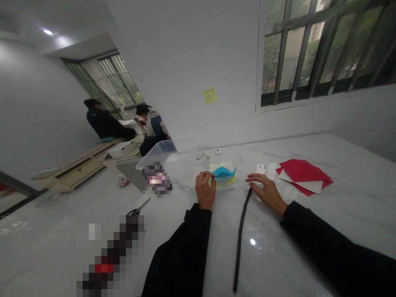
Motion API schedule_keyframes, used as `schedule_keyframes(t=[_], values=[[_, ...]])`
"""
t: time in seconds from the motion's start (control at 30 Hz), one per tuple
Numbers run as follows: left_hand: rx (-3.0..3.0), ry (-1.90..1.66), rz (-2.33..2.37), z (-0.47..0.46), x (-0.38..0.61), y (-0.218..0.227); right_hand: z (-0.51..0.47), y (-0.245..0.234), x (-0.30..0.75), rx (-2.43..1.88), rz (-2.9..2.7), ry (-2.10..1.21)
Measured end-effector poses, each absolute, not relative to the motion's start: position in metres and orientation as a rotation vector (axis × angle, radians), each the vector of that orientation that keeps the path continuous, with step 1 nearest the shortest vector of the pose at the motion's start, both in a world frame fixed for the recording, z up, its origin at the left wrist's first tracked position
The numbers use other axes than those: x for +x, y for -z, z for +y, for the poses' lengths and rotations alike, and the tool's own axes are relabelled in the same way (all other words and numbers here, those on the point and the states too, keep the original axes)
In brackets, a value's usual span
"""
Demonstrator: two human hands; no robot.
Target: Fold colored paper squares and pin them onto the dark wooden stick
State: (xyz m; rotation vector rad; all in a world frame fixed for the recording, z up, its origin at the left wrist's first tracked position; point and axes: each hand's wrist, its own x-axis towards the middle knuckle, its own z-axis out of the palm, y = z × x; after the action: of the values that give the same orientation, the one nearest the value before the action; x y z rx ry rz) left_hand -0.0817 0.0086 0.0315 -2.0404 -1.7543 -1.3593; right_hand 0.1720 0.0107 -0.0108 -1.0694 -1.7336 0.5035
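Note:
My left hand [205, 190] is at the middle of the white marble table [272, 264], its fingertips pinching the edge of a folded blue paper [224, 173]. That paper lies on a small stack of yellow and white sheets [223, 184]. My right hand [267, 192] rests on the tabletop with its fingers apart and nothing in them. Its fingertips are just above the end of a long dark strip [241, 239]. A pile of red and white paper sheets [305, 176] lies to the right of that hand.
Scissors [137, 209] and a pixelated long object [113, 255] lie at left. A transparent plastic box [163, 161] stands beyond my left hand, with a pixelated item [156, 179] in front. Two seated people [123, 128] are at the far left.

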Motion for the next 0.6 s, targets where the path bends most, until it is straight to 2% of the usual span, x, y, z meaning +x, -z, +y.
schedule_keyframes(t=[0.2,0.37,0.5,0.6], values=[[-2.069,1.933,-1.610,-0.006,-0.055,-0.041,-0.003,0.010,0.181,-1.034,-1.458,-1.197],[-2.394,2.021,-1.533,-0.022,-0.031,-0.038,-0.016,0.003,0.175,-0.814,-1.029,-1.664],[-2.565,1.956,-1.559,-0.023,-0.026,-0.030,-0.018,0.007,0.173,-0.981,-0.957,-1.610],[-2.620,2.158,-1.719,-0.018,-0.028,-0.023,-0.015,0.011,0.175,-1.089,-0.994,-1.445]])
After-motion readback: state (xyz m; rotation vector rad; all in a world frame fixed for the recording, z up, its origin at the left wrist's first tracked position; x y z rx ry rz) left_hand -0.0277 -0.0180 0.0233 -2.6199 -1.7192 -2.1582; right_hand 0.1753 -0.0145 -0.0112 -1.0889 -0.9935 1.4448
